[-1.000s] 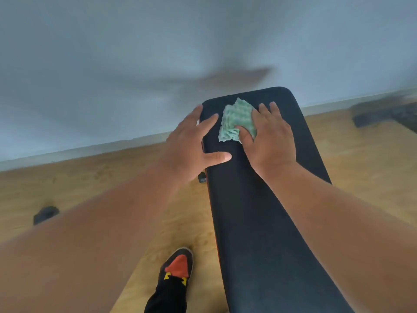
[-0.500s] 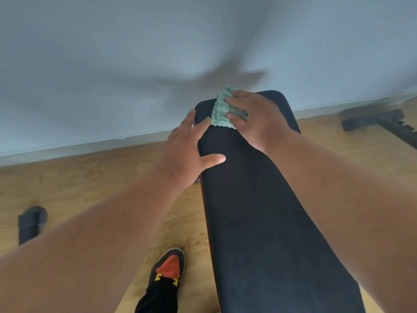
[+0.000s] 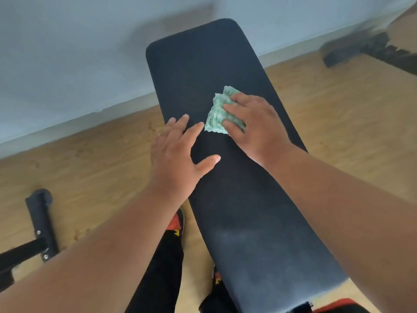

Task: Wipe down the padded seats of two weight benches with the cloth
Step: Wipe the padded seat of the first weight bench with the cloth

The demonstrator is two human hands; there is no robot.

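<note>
Item: padded seat (image 3: 237,188), black, long, one weight bench; far end toward the wall.
Cloth (image 3: 217,114): green, crumpled, on the seat's far half, nearer its right edge, pinned under the right hand (image 3: 252,125), fingers spread flat on it.
Left hand (image 3: 178,152): open, holding nothing, laid over the seat's left edge.
Risks: the bunched cloth covers little, so strokes could skip strips along the edges; it could slide out from under the flat palm; weight on the left edge could tip the bench.
Unclear: the bench frame is hidden beneath the seat; the dark equipment (image 3: 372,50) at top right is blurred and cut off, possibly the second bench.
</note>
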